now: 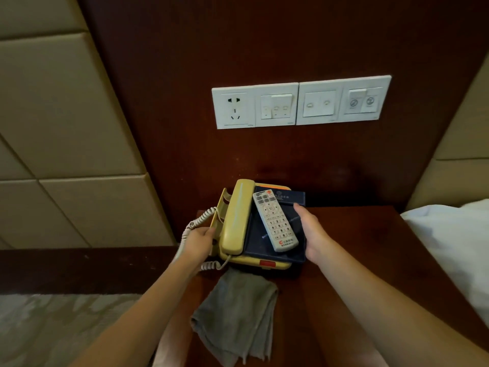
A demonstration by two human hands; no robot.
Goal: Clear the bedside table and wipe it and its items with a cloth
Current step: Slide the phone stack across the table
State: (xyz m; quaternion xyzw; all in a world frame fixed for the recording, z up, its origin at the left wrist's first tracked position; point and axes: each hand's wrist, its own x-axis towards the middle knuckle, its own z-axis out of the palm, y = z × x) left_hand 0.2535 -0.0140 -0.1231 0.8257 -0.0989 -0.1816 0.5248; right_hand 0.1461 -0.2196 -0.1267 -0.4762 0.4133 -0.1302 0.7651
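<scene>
The pale yellow plastic corded telephone (234,218) sits at the back left corner of the dark red-brown wooden bedside table (357,247). I cannot tell whether it is lifted clear of the top or resting on it. My left hand (198,239) grips its left edge, fingers curled round the base. My right hand (309,231) holds the right side, thumb along the rim of the dark blue rectangular tray (259,242) stacked on the base; the fingers beneath are hidden. The main risk, I think, is the white push-button remote control (275,221), which lies loose and slanted in the tray and could slide off if I tip the stack. The handset only rests in its cradle, so it could also drop. The coiled cream cord (197,221) hangs over the table's left edge and might snag. The telephone looks old and dull, with a red patch on its front edge. A crumpled grey cloth (238,313) lies at the table's front edge, just beside the telephone. A white switch and socket panel (301,103) is on the wall behind, and white bedding (449,247) lies to the right.
</scene>
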